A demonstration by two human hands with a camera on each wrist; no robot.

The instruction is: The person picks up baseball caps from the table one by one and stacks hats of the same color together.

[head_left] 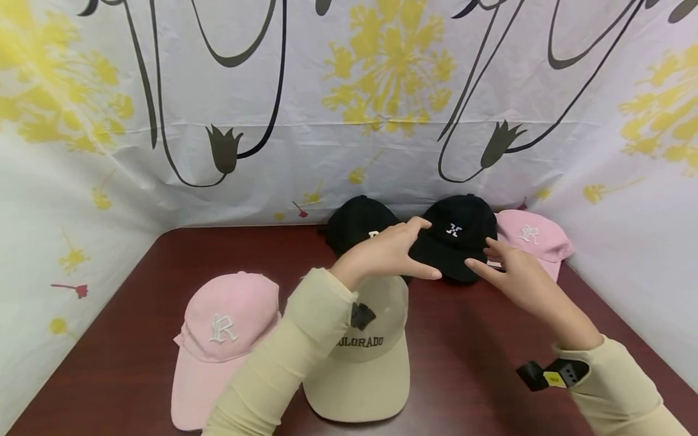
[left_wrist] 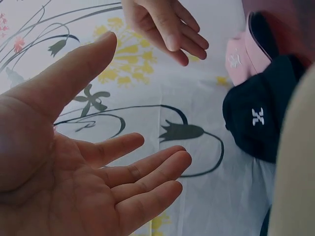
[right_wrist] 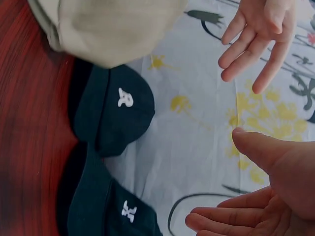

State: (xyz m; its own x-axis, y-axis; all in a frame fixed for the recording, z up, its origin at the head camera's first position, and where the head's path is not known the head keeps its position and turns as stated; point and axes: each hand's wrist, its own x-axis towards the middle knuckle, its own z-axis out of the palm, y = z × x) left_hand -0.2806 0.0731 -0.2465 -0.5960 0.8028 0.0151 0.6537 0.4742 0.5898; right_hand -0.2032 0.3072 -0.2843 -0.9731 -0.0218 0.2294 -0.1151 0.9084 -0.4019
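My left hand (head_left: 384, 251) hovers with fingers extended and thumb apart, overlapping a black cap (head_left: 360, 221) in the head view. Facing it, my right hand (head_left: 515, 272) is held out with spread fingers and nothing in its grasp. Between the hands, farther back, sits a second black cap (head_left: 458, 233) with a small white emblem. A pink cap (head_left: 537, 236) with a white letter lies beyond the right hand. Under the left forearm stands a beige cap (head_left: 362, 381) lettered COLORADO, partly covered by the sleeve. Both palms show bare in the left wrist view and the right wrist view.
Another pink cap (head_left: 229, 315) lies at the left of the dark red table (head_left: 436, 375). White cloth (head_left: 305, 91) with flower prints rises behind the table and along both sides. A black strap device (head_left: 553, 373) is on the right wrist.
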